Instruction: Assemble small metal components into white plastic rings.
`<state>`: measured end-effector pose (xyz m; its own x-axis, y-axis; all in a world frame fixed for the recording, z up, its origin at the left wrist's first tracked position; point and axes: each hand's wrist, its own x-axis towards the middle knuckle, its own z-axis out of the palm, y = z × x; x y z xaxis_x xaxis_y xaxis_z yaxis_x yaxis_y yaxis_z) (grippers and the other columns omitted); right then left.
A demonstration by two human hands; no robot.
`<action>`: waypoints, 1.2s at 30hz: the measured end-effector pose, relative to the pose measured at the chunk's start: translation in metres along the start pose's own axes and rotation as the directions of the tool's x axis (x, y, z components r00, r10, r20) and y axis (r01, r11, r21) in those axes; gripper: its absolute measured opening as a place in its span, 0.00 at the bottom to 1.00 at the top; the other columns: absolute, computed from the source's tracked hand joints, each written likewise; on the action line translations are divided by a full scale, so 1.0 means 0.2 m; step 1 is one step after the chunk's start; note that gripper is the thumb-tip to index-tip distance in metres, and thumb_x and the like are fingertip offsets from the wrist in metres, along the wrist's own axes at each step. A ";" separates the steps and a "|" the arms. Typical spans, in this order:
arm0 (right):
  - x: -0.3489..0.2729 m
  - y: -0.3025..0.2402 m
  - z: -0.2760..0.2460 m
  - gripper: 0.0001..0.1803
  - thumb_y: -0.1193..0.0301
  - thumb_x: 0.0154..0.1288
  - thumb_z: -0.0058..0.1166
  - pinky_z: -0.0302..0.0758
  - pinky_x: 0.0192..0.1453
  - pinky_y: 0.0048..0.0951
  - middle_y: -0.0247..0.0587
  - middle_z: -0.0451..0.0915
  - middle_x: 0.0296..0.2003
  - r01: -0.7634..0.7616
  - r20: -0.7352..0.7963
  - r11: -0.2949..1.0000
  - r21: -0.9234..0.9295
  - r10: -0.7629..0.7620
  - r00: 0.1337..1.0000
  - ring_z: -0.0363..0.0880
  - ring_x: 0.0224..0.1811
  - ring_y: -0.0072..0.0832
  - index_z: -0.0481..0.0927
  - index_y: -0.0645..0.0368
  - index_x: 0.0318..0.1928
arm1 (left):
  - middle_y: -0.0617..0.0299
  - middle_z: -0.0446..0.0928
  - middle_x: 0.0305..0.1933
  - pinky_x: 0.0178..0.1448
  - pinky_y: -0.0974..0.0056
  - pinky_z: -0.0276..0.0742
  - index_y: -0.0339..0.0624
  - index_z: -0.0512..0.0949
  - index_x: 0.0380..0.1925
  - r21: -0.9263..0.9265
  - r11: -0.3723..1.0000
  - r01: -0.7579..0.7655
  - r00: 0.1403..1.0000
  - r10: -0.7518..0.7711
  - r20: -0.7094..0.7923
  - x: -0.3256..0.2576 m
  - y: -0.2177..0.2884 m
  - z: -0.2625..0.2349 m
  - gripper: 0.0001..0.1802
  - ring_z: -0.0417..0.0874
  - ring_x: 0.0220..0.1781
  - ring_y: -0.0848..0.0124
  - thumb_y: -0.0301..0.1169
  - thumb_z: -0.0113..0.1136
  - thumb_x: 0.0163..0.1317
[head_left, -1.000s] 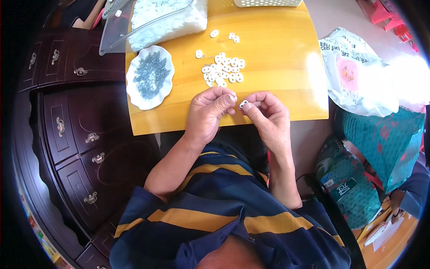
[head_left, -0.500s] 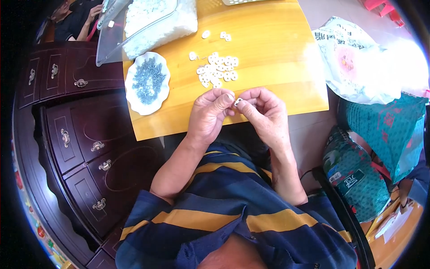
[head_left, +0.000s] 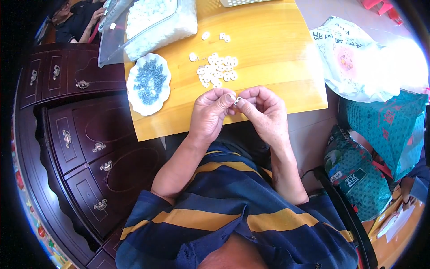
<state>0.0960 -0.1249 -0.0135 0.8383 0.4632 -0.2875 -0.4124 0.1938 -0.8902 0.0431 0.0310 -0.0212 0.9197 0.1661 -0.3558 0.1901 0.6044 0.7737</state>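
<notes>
At the desk [head_left: 280, 58], the right hand [head_left: 270, 115] pinches a small white piece [head_left: 238, 101] — the left hand [head_left: 209, 113] presses its fingers together beside it, on what I cannot tell

The head camera, left of a fisheye pair, looks steeply down from close above, past the shirt [head_left: 201, 193], to the left hand [head_left: 210, 112] and right hand [head_left: 268, 115] mid-view and the counter [head_left: 277, 54] beyond. Its wide field bends straight edges toward a dark rim.
</notes>
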 end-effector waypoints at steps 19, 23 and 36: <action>-0.01 0.01 0.02 0.06 0.80 0.68 0.61 0.80 0.46 0.20 0.37 0.84 0.35 0.055 -0.040 0.997 0.062 -0.052 0.998 0.83 0.37 0.19 0.80 0.67 0.44 | 0.62 0.83 0.39 0.45 0.72 0.79 0.34 0.80 0.47 0.124 0.984 -0.127 0.992 0.125 0.028 0.00 0.00 0.01 0.12 0.81 0.37 0.77 0.27 0.66 0.67; 0.00 0.02 0.01 0.06 0.80 0.68 0.61 0.80 0.47 0.20 0.36 0.84 0.36 0.055 -0.043 0.996 0.076 -0.051 0.998 0.83 0.38 0.19 0.80 0.67 0.44 | 0.62 0.83 0.38 0.45 0.72 0.79 0.33 0.80 0.47 0.160 0.978 -0.137 0.990 0.134 0.032 -0.01 0.03 0.02 0.11 0.82 0.37 0.77 0.26 0.64 0.67; 0.00 0.03 -0.01 0.06 0.80 0.68 0.62 0.79 0.47 0.19 0.35 0.84 0.35 0.034 -0.069 0.996 0.082 -0.028 0.997 0.83 0.38 0.18 0.80 0.66 0.44 | 0.67 0.81 0.34 0.40 0.76 0.73 0.34 0.83 0.37 0.481 0.849 -0.217 0.976 0.199 0.089 -0.01 0.06 0.03 0.03 0.77 0.34 0.83 0.23 0.63 0.67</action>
<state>0.0933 -0.1259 -0.0202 0.8722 0.3965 -0.2864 -0.4118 0.2795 -0.8673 0.0457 0.0338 -0.0086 0.9660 0.2129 -0.1469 0.1275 0.1023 0.9865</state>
